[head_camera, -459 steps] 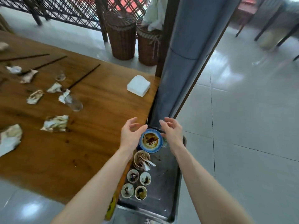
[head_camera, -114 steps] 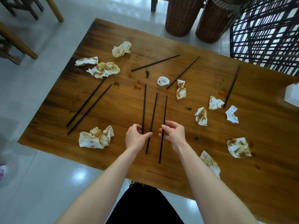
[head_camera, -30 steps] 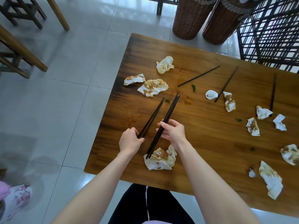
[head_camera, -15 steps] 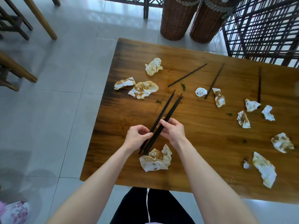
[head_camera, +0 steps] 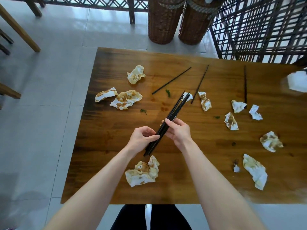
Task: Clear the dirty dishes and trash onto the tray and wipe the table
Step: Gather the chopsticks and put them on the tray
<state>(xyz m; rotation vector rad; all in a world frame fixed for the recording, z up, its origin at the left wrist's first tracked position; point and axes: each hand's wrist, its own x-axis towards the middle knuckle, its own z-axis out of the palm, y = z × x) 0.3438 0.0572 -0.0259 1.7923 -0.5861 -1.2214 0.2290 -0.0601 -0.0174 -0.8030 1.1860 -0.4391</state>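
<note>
Both hands hold one bundle of several black chopsticks [head_camera: 174, 111] above the wooden table [head_camera: 207, 146]. My left hand [head_camera: 141, 140] grips its lower end, and my right hand [head_camera: 177, 131] pinches it higher up. The tips point up and to the right. Three more black chopsticks lie loose further back: one [head_camera: 172, 80], a second [head_camera: 200, 83] and a third [head_camera: 245, 85] at the right. Several crumpled, stained napkins are scattered around, one [head_camera: 142, 173] just below my hands and another [head_camera: 126, 99] to the left. No tray is in view.
A white napkin stack [head_camera: 297, 80] sits blurred at the table's right edge. Two wicker baskets [head_camera: 163, 20] and a dark lattice screen [head_camera: 259, 27] stand behind the table. Wooden chair legs [head_camera: 18, 29] are on the tiled floor at left. Green scraps [head_camera: 168, 92] and stains dot the wood.
My left hand brought its two chopsticks over to those in my right hand, and both hands now hold one bundle, lifted off the table. The view shifted slightly right.
</note>
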